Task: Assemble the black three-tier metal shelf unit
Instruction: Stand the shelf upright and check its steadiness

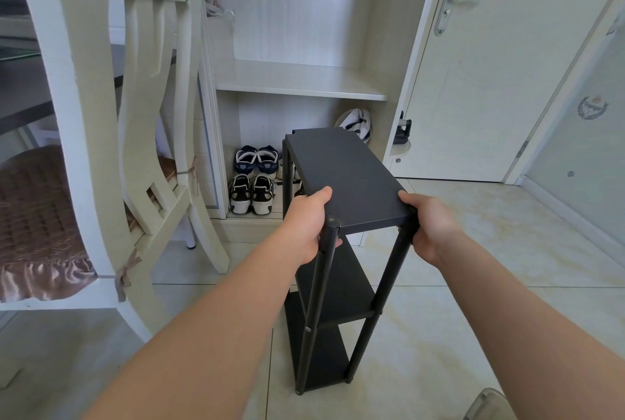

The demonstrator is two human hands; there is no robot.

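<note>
Left hand [306,225], right hand [432,230] — shelf unit [348,171] gripped between.

Our shelf unit [341,173] is upright before us, its three tiers one above another. Our left hand [304,227] grips its near-left top corner and our right hand [433,227] the near-right. A chair [84,115] is to its left. Behind it, shoes [252,183] lie in the bottom of a cabinet [297,81], with a door [473,98] to the right.
</note>
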